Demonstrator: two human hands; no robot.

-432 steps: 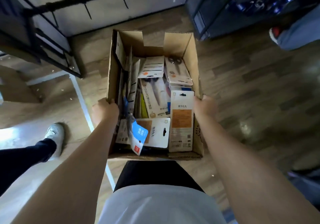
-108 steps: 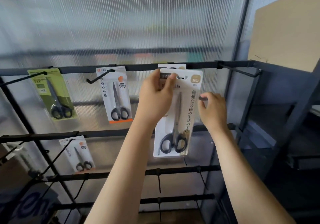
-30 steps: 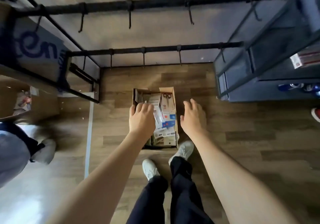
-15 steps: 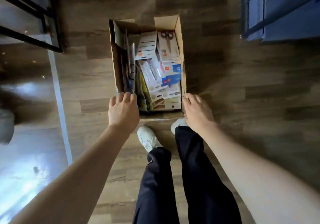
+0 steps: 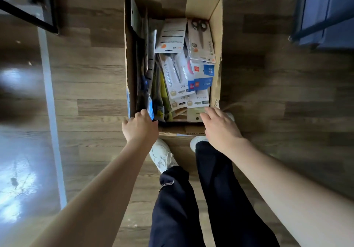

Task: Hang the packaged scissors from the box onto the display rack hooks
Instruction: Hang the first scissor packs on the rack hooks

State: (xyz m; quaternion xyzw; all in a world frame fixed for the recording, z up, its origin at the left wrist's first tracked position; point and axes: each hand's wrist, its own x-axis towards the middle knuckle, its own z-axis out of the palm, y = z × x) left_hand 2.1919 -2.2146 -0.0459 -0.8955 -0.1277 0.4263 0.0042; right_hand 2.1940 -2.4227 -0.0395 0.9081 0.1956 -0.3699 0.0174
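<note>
Head view: corrugated cardboard box (image 5: 216, 26) holds flat packaged scissors (image 5: 201, 40).

We are observing a matt brown corrugated-cardboard box (image 5: 216, 17), glossy plastic-fronted card packages (image 5: 201, 42) inside it, a wood-grain plank floor (image 5: 287, 93) showing a glossy sheen at left, and dark cloth trousers (image 5: 220, 189).

Brown cardboard box (image 5: 216, 24); white, blue, yellow scissor packs (image 5: 173, 36); wood-grain plank floor (image 5: 287, 93); navy trousers (image 5: 220, 199); white sneakers (image 5: 162, 156).
</note>
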